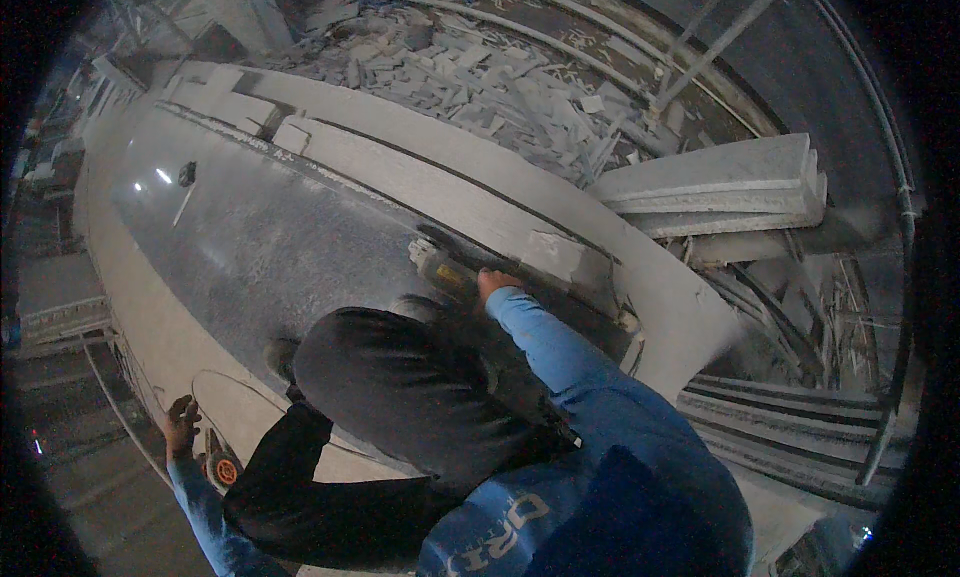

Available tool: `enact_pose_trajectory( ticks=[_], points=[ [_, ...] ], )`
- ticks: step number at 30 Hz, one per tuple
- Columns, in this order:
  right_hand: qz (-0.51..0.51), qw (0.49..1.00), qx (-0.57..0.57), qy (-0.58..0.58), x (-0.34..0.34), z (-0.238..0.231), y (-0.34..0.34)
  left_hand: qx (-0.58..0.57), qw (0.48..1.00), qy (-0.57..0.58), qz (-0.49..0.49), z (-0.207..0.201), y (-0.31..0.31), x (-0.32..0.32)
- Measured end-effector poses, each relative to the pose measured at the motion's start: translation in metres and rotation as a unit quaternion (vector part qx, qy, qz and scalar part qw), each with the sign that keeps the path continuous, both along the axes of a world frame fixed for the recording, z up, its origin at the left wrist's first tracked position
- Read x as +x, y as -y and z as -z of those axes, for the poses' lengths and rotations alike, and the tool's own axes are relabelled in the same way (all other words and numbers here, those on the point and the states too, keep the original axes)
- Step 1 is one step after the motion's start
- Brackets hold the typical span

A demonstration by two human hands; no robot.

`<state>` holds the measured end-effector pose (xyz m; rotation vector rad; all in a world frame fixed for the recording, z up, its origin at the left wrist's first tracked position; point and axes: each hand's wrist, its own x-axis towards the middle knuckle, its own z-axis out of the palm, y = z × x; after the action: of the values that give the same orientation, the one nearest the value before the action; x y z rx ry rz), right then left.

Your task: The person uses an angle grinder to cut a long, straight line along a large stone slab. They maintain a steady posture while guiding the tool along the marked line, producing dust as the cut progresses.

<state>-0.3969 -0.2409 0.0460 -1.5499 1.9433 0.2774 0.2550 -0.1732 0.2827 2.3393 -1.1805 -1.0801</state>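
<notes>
My right hand (pixel 494 283) is closed around the rear of a dusty angle grinder (pixel 445 276), whose head lies against the dark stone slab (pixel 290 242) near its far edge. Dust coats the tool, and its disc cannot be made out. Out to the left, beyond my bent knee, my left hand (pixel 182 427) has its fingers apart and slightly curled. A thin cord (pixel 240 379) loops close to those fingertips. Below that hand sits a round black part with an orange centre (pixel 224 468).
My legs (pixel 400 387) rest over the slab. Pale stone strips (pixel 450 192) line its far side. Broken stone pieces (pixel 480 77) are heaped beyond. Stacked slabs (pixel 715 187) jut in at right, above metal bars (pixel 790 417). A small dark block (pixel 187 174) lies on the slab.
</notes>
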Motion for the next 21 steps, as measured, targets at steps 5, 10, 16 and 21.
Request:
enact_pose_trajectory(
  ticks=[5,10,16,21],
  points=[
    [0.077,0.992,0.064,0.077,0.001,0.004,0.025,-0.011,0.999,0.041,0.023,0.003,0.007,-0.015],
    [-0.011,0.999,0.030,0.026,-0.004,-0.016,0.001,-0.026,0.999,0.008,0.022,-0.001,0.004,-0.007],
    [-0.047,0.998,0.040,-0.018,-0.027,-0.045,-0.034,-0.017,1.000,0.002,-0.006,0.002,0.004,-0.005],
    [-0.065,0.997,0.039,-0.017,-0.031,-0.015,-0.037,0.009,1.000,0.026,-0.006,0.011,-0.005,0.007]
  ],
)
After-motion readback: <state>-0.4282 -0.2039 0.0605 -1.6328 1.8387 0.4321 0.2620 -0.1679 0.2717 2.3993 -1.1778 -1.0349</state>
